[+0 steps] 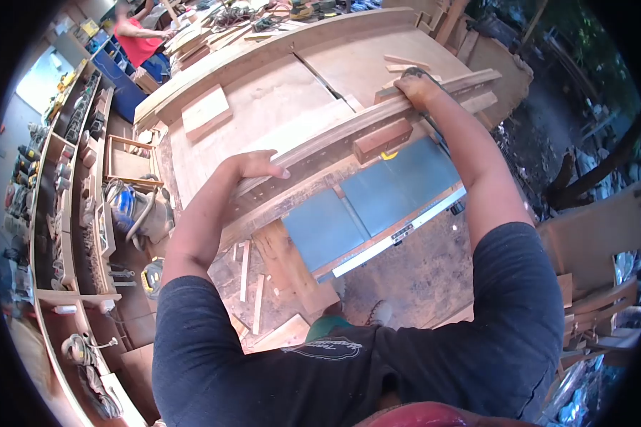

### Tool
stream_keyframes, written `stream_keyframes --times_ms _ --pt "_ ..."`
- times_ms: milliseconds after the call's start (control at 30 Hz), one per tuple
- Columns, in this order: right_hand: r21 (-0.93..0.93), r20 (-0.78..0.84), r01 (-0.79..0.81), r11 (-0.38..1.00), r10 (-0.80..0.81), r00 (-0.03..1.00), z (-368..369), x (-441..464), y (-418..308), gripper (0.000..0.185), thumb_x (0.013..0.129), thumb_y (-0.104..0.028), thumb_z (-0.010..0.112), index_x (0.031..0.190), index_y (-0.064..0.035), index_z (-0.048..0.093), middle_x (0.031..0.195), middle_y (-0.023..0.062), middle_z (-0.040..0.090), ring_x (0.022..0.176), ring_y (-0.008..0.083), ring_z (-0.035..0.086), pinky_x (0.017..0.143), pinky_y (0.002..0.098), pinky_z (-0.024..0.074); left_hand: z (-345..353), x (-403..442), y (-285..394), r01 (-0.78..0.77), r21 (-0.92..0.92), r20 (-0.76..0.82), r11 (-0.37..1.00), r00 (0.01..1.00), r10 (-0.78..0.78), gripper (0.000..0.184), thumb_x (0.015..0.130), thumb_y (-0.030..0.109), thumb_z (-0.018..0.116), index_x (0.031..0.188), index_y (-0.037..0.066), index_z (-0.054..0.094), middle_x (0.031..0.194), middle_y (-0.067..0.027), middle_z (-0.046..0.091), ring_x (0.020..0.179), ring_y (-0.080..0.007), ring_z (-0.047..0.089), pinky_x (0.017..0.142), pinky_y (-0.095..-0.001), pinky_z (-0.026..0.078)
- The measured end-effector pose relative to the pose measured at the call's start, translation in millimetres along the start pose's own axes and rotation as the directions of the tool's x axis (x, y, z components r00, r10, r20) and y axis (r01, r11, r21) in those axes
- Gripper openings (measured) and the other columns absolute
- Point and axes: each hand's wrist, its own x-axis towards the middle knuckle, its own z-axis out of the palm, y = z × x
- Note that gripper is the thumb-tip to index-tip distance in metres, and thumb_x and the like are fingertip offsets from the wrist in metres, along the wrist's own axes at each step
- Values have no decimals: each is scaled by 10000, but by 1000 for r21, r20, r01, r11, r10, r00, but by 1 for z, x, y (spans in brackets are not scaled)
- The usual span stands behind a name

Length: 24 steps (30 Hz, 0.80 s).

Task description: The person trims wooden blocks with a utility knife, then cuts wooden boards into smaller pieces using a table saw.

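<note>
A wooden sled with a tall near fence (313,167) lies across a table saw (413,181) with a blue-grey top. My left hand (258,165) grips the fence's left part, thumb on the near face and the other fingers partly hidden over the top. Farther right, my right hand (417,91) closes over the fence's top edge, beside a dark object (412,72) too small to name. A pale board (303,135) lies along the far side of the fence. A reddish-brown block (382,140) juts from the near face, above a small yellow piece (389,155).
A thick wood block (206,112) rests on the sled's left side, near its dark slot (317,75). Thin offcuts (258,302) litter the floor. Tool shelves (71,192) line the left. Another person in a red top (137,41) stands by stacked wood at the back.
</note>
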Motion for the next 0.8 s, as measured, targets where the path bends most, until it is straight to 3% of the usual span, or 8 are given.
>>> stream_keyframes --times_ms 67,233,500,567,800 --pt "-16 85 -1 1000 3 996 -3 -1 -3 616 791 -43 679 1359 -165 473 1410 34 512 1350 214 445 1075 409 373 1 4 -6 -11 9 -8 1000 1000 11 1183 629 602 724 1506 -44 262 1540 -269 299 1439 -361 297 1178 -396 244" --pt "26 101 4 1000 -7 995 -16 -8 -7 627 769 -41 676 1350 -162 474 1403 45 513 1355 221 436 1065 440 372 2 3 -6 -30 12 -33 999 999 31 1204 619 634 720 1503 -46 267 1539 -269 301 1434 -366 303 1177 -395 244" --pt "21 82 11 1000 -12 997 -3 -1 -3 619 787 -48 650 1366 -157 459 1416 61 507 1352 232 444 1067 456 366 3 4 -5 -20 54 -78 998 997 24 1198 605 653 723 1482 -54 316 1506 -281 354 1412 -363 348 1162 -390 273" --pt "24 57 19 1000 -21 998 6 3 1 663 753 -58 671 1372 -139 447 1421 90 491 1356 254 431 1038 503 379 4 4 -4 -14 55 -77 998 997 19 1198 604 653 722 1479 -58 319 1505 -283 354 1411 -363 349 1163 -390 272" --pt "-3 23 -30 1000 30 999 15 6 -6 663 755 -54 658 1371 -141 431 1399 93 506 1336 255 450 1040 493 372 10 7 -8 -2 48 -135 999 991 8 1175 612 654 707 1461 -72 344 1491 -288 372 1397 -366 374 1156 -395 291"
